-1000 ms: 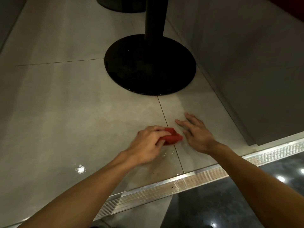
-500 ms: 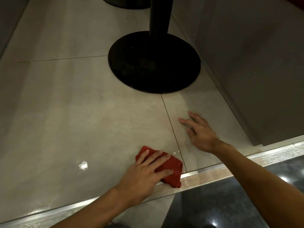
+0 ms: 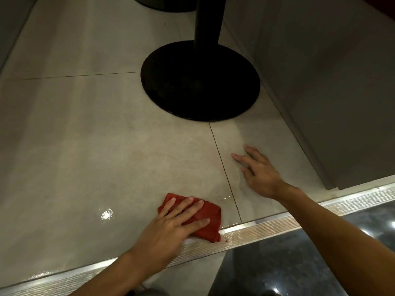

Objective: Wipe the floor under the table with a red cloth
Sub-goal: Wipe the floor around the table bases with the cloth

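Observation:
A folded red cloth (image 3: 208,223) lies on the beige tiled floor (image 3: 85,146), its near corner hanging over the ribbed metal edge strip (image 3: 267,226). My left hand (image 3: 171,227) presses flat on the cloth with straight, spread fingers. My right hand (image 3: 259,169) rests flat on the tile to the right of the grout line, fingers spread, holding nothing. The table's black round base (image 3: 201,82) and its pole (image 3: 210,20) stand beyond both hands.
A grey wall panel (image 3: 331,82) closes off the right side. A second dark base (image 3: 164,3) shows at the top edge. Below the metal strip lies a darker glossy floor (image 3: 299,263). Wet smears glisten on the tile beside the cloth.
My left hand pulled the cloth from beside my right hand back to the metal strip and went from gripping it to pressing flat on it. My right hand stayed in place.

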`<act>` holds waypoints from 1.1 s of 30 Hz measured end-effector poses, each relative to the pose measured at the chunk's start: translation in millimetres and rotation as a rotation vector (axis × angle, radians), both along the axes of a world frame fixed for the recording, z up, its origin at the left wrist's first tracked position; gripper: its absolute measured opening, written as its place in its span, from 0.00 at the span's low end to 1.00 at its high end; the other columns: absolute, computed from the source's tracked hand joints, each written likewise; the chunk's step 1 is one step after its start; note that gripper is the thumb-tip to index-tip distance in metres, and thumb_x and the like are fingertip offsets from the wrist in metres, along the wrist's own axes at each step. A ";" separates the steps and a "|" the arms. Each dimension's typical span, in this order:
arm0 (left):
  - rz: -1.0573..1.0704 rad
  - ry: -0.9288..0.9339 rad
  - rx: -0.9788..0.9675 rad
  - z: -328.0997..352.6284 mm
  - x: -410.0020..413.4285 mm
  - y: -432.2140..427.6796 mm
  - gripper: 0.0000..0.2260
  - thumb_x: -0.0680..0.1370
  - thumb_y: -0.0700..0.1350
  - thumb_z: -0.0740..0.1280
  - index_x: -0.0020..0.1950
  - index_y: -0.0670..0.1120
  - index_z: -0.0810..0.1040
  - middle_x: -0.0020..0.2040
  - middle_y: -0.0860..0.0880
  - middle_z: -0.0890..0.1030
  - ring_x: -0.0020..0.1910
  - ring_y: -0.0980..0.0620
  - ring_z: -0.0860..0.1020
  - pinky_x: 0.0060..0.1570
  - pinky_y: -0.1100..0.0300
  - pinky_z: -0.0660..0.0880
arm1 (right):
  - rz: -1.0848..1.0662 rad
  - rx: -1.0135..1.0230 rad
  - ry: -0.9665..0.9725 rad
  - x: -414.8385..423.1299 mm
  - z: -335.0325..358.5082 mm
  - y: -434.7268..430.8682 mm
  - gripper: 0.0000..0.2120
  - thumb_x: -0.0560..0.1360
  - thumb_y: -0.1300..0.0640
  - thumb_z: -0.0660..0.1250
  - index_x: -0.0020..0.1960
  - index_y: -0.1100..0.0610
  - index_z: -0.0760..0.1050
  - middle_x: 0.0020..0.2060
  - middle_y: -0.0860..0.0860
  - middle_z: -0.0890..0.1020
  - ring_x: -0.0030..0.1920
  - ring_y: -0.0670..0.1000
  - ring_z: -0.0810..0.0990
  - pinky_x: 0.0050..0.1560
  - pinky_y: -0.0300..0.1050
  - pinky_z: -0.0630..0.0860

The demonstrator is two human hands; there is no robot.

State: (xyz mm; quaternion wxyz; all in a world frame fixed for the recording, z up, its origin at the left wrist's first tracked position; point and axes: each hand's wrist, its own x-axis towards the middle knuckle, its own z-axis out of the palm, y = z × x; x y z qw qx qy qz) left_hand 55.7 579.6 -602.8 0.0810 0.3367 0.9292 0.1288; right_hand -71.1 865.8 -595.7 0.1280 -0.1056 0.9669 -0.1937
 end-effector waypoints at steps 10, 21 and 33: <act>0.827 0.020 0.600 34.4 6.0 -53.3 0.19 0.76 0.38 0.63 0.62 0.56 0.79 0.62 0.59 0.77 0.59 0.55 0.75 0.62 0.70 0.64 | -0.014 -0.010 0.028 4.6 -1.8 -4.0 0.23 0.82 0.57 0.54 0.75 0.43 0.59 0.78 0.51 0.52 0.77 0.51 0.44 0.76 0.53 0.47; 0.875 -0.187 0.422 24.2 32.1 -9.8 0.17 0.70 0.47 0.67 0.59 0.57 0.80 0.57 0.55 0.66 0.47 0.52 0.79 0.57 0.57 0.76 | -0.018 0.019 0.034 2.9 -10.3 -5.1 0.23 0.81 0.57 0.54 0.74 0.44 0.60 0.77 0.53 0.53 0.78 0.54 0.46 0.76 0.55 0.47; 0.720 -0.500 0.534 37.1 4.0 75.9 0.28 0.75 0.55 0.69 0.73 0.55 0.65 0.59 0.59 0.59 0.52 0.53 0.74 0.62 0.66 0.71 | 0.008 0.085 -0.031 1.0 0.5 -6.4 0.24 0.81 0.56 0.54 0.75 0.44 0.57 0.78 0.53 0.51 0.78 0.53 0.45 0.76 0.52 0.48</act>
